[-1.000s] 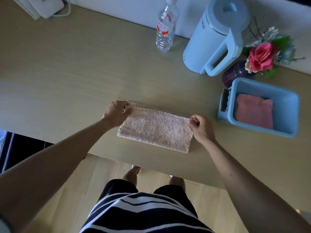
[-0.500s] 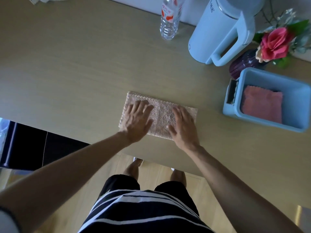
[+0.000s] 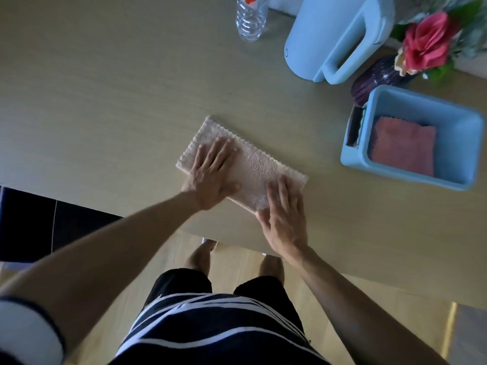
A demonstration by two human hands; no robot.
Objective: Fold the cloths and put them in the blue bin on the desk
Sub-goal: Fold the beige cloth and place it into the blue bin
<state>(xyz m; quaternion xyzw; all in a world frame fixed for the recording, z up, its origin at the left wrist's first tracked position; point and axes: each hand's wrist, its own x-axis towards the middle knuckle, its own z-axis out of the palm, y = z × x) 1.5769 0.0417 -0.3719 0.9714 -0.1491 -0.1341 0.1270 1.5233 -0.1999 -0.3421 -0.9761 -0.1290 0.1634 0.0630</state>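
Note:
A pale pink cloth (image 3: 253, 164), folded into a long strip, lies on the desk near its front edge. My left hand (image 3: 213, 175) rests flat on the cloth's left half with fingers spread. Flat on the cloth's right end is my right hand (image 3: 283, 214), its fingers also apart. Neither hand grips anything. The blue bin (image 3: 463, 143) stands to the right on the desk, apart from the cloth. A folded darker pink cloth (image 3: 403, 146) lies inside it.
Behind the bin stand a dark purple vase (image 3: 374, 80) with a red flower (image 3: 427, 43), and a light blue kettle (image 3: 329, 38). A clear water bottle (image 3: 250, 19) is at the back. The desk's front edge (image 3: 147, 219) runs just below my hands.
My hands let go of the cloth's top corners and laid flat on it. They have since slid apart, the left toward the left end, the right toward the right end.

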